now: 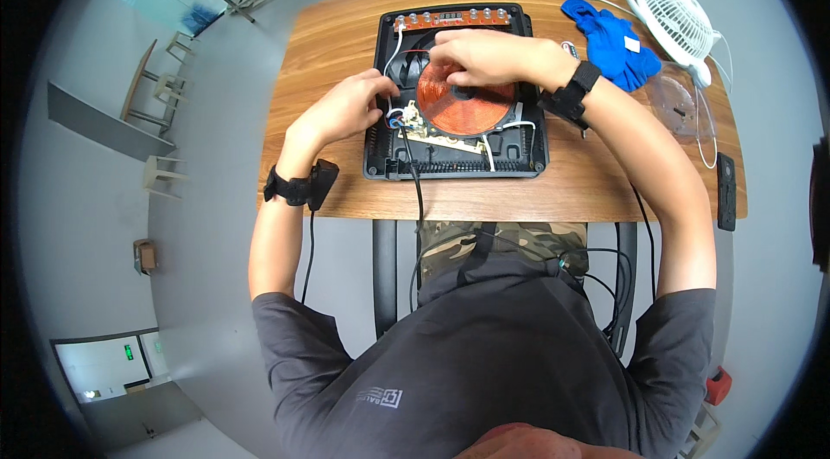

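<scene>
An opened induction cooker [510,167] lies on the table in front of me, its black case showing a round copper coil [471,117]. A cream circuit board [445,141] with blue and white wires sits at the near left of the coil. My left hand [350,105] is over the case's left edge beside these wires, fingers bent and thumb apart, with nothing seen between them. Above the coil's far part is my right hand [480,57], its fingers curled together. A thin red wire runs towards its fingertips; what they hold is hidden.
An orange button board [454,18] runs along the case's far edge. To the right are a blue cloth [609,44], a white fan [679,18] and a clear plastic tray [674,105] with small parts. A black bar-shaped object [726,191] lies at the right table edge.
</scene>
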`<state>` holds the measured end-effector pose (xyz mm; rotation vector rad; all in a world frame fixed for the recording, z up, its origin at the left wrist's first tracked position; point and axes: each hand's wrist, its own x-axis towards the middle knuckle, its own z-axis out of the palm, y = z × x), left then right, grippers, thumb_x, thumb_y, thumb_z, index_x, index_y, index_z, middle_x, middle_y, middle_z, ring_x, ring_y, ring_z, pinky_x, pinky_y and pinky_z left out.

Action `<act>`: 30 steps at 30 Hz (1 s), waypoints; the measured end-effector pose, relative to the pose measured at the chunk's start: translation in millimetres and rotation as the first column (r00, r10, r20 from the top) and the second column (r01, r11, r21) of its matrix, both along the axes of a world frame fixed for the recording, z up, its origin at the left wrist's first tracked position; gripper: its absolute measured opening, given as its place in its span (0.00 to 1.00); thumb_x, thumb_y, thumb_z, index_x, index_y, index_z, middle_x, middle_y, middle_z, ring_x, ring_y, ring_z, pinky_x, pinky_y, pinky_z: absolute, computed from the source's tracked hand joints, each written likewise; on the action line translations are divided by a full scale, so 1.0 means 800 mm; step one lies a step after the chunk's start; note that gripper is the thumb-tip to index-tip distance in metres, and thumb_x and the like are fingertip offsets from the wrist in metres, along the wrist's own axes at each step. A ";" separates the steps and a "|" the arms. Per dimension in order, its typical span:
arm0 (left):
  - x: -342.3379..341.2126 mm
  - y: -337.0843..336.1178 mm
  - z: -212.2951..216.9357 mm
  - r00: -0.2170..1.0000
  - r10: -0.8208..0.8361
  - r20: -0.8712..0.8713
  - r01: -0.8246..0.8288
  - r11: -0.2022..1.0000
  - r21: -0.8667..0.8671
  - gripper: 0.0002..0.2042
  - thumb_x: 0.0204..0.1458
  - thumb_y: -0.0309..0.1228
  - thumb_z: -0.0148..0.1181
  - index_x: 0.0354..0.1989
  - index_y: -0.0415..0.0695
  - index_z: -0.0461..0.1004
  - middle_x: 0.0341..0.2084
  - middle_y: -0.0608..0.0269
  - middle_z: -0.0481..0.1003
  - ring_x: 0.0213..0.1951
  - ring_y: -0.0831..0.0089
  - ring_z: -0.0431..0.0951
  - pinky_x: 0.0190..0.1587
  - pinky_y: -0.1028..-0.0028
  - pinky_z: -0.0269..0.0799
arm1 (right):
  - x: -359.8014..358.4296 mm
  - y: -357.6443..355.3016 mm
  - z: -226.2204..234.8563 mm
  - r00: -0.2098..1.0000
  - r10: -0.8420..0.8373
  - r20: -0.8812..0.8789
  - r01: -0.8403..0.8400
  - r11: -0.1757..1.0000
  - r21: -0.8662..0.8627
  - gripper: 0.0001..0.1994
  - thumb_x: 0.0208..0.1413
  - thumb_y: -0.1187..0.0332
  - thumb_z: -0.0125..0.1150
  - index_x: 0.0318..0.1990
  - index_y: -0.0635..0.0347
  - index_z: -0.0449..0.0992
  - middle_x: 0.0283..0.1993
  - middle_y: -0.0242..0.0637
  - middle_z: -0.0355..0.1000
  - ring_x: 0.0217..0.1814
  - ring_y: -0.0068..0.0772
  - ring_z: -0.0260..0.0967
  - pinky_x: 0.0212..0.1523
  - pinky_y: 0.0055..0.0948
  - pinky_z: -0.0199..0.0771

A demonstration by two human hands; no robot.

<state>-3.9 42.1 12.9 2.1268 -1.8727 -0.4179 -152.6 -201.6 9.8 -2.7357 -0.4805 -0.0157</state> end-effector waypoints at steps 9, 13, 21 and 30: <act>0.009 -0.023 -0.033 0.990 -0.006 0.141 -0.003 0.998 0.061 0.08 0.54 0.31 0.65 0.36 0.39 0.82 0.34 0.51 0.79 0.41 0.53 0.80 0.46 0.60 0.76 | 0.016 0.034 -0.037 0.995 0.103 0.016 -0.101 0.991 -0.091 0.19 0.55 0.63 0.68 0.52 0.62 0.75 0.57 0.45 0.68 0.62 0.49 0.66 0.62 0.45 0.69; 0.015 -0.036 -0.036 0.987 0.057 0.152 -0.093 0.966 0.242 0.13 0.55 0.39 0.66 0.36 0.40 0.82 0.32 0.47 0.81 0.37 0.50 0.81 0.42 0.58 0.76 | 0.013 0.031 -0.037 0.988 0.148 0.048 -0.146 0.988 -0.053 0.17 0.55 0.65 0.68 0.51 0.57 0.78 0.56 0.42 0.68 0.60 0.47 0.66 0.62 0.43 0.67; -0.001 -0.067 -0.022 0.974 0.057 0.217 -0.156 0.869 0.470 0.13 0.52 0.41 0.62 0.37 0.44 0.83 0.32 0.48 0.82 0.39 0.49 0.82 0.43 0.56 0.77 | 0.013 0.024 -0.050 0.949 0.284 0.139 -0.279 0.959 -0.057 0.17 0.52 0.67 0.68 0.50 0.54 0.83 0.55 0.40 0.74 0.56 0.47 0.70 0.59 0.42 0.70; 0.018 -0.059 -0.050 0.977 0.147 0.152 -0.193 0.916 0.352 0.12 0.49 0.40 0.65 0.29 0.42 0.81 0.26 0.49 0.81 0.32 0.52 0.81 0.39 0.58 0.75 | -0.008 0.060 -0.024 0.988 0.135 -0.071 -0.146 0.972 -0.186 0.17 0.60 0.62 0.60 0.56 0.45 0.82 0.64 0.38 0.67 0.67 0.49 0.61 0.63 0.50 0.68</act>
